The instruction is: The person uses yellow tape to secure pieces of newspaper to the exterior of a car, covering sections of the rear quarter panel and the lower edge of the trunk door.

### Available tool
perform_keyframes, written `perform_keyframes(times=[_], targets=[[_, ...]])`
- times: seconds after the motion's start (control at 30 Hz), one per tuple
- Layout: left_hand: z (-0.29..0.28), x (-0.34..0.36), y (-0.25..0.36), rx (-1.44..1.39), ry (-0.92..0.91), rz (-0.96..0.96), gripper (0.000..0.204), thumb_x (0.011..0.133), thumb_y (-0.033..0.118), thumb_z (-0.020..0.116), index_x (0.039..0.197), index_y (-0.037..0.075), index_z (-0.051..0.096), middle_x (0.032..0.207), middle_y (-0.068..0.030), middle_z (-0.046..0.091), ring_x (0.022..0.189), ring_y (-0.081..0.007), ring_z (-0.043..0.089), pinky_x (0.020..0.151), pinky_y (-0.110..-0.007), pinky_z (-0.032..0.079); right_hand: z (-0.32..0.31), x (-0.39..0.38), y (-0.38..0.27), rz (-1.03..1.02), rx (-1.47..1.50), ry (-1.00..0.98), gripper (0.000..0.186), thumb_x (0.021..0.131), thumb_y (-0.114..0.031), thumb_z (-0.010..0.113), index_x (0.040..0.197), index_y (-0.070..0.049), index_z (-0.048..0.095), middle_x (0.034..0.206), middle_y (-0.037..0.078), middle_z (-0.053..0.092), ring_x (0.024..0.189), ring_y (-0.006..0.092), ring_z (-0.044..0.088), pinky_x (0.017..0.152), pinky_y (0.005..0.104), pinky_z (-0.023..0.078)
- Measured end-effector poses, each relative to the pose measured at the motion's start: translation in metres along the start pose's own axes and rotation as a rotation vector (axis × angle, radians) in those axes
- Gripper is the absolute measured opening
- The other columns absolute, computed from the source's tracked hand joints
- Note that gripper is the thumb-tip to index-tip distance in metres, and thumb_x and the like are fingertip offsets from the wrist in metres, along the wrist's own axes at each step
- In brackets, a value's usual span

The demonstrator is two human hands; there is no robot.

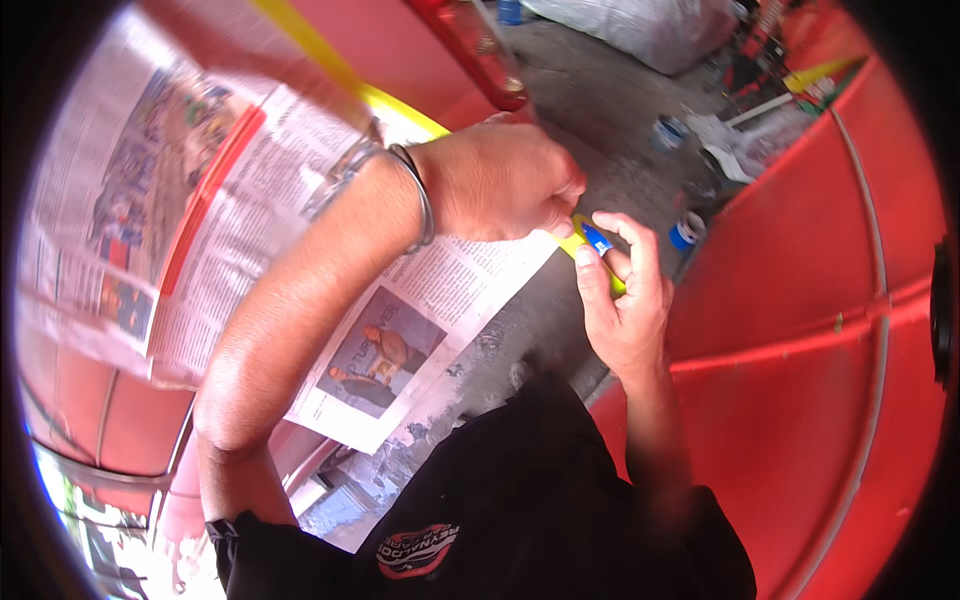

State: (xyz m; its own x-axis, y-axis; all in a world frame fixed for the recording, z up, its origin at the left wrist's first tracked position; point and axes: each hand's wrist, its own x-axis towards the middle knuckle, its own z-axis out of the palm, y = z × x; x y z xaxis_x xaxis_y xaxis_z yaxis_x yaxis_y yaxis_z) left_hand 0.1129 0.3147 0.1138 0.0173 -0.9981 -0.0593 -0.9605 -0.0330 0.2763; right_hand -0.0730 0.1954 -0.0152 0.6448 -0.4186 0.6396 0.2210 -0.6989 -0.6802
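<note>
My right hand [635, 310] grips a roll of yellow masking tape [612, 278] with a blue inner core, thumb on one side and fingers on the other. My left hand [500, 185] reaches across from the lower left, fingers closed, with dark and silvery bands on the wrist. From the roll, a short yellow length runs up to the left fingertips, which seem to pinch it. Newspaper sheets [490, 265] hang below and left of that hand. A yellow tape strip [315, 45] runs along a red panel [400, 50] at the sheets' upper edge and passes behind the left wrist.
A large red body panel [800, 430] with a raised seam stands close on the right. On the grey floor [590, 80] lie blue-and-white tape rolls or cans [687, 232], crumpled clear plastic [765, 145] and a big pale plastic bundle [650, 25]. Another red panel [90, 410] curves away at left.
</note>
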Motion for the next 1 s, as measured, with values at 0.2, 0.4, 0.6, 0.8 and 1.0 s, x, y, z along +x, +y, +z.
perform_keyframes(times=[0.2, 0.4, 0.6, 0.8, 1.0], targets=[[-0.023, 0.083, 0.039, -0.110, 0.038, 0.350, 0.015, 0.096, 0.011, 0.075, 0.103, -0.001, 0.075, 0.093, -0.0201, 0.075, 0.091, -0.0385, 0.074, 0.083, -0.045, 0.058, -0.080, 0.020, 0.016, -0.094, -0.106, 0.153, 0.033, 0.099, -0.006, 0.075, 0.129, -0.001, 0.062, 0.078, 0.006, 0.069, 0.066, 0.0085, 0.065, 0.063, 0.0268, 0.052], [-0.064, 0.150, 0.078, 0.306, 0.128, 0.309, 0.016, 0.085, 0.011, 0.070, 0.091, 0.000, 0.079, 0.088, -0.0232, 0.076, 0.093, -0.0388, 0.076, 0.079, -0.049, 0.060, -0.123, 0.076, 0.067, -0.135, 0.026, 0.184, 0.030, 0.105, -0.003, 0.064, 0.133, 0.005, 0.056, 0.091, 0.008, 0.072, 0.081, 0.0061, 0.059, 0.074, 0.0214, 0.047], [-0.058, 0.274, 0.084, 0.463, 0.160, 0.147, 0.019, 0.090, 0.017, 0.071, 0.102, 0.011, 0.086, 0.106, -0.0126, 0.082, 0.103, -0.0301, 0.079, 0.081, -0.043, 0.063, -0.182, 0.138, 0.174, -0.093, -0.106, 0.188, 0.029, 0.107, -0.012, 0.066, 0.133, 0.000, 0.059, 0.079, 0.008, 0.069, 0.068, 0.0124, 0.062, 0.065, 0.0306, 0.050], [0.017, 0.417, 0.025, 0.141, 0.204, 0.034, 0.013, 0.080, 0.023, 0.077, 0.086, 0.013, 0.083, 0.087, -0.0173, 0.079, 0.089, -0.0386, 0.079, 0.076, -0.049, 0.063, -0.226, 0.155, 0.281, 0.099, -0.383, -0.018, 0.020, 0.109, -0.019, 0.062, 0.109, 0.000, 0.069, 0.090, 0.028, 0.068, 0.080, 0.0487, 0.067, 0.067, 0.0512, 0.050], [0.099, 0.526, -0.012, -0.216, 0.134, 0.226, 0.014, 0.081, 0.029, 0.076, 0.084, 0.017, 0.082, 0.088, -0.0107, 0.078, 0.093, -0.0363, 0.076, 0.080, -0.052, 0.060, -0.256, 0.128, 0.359, 0.355, -0.343, 0.034, 0.032, 0.113, -0.023, 0.056, 0.094, 0.000, 0.063, 0.071, 0.012, 0.054, 0.064, 0.0235, 0.057, 0.060, 0.0409, 0.043]])
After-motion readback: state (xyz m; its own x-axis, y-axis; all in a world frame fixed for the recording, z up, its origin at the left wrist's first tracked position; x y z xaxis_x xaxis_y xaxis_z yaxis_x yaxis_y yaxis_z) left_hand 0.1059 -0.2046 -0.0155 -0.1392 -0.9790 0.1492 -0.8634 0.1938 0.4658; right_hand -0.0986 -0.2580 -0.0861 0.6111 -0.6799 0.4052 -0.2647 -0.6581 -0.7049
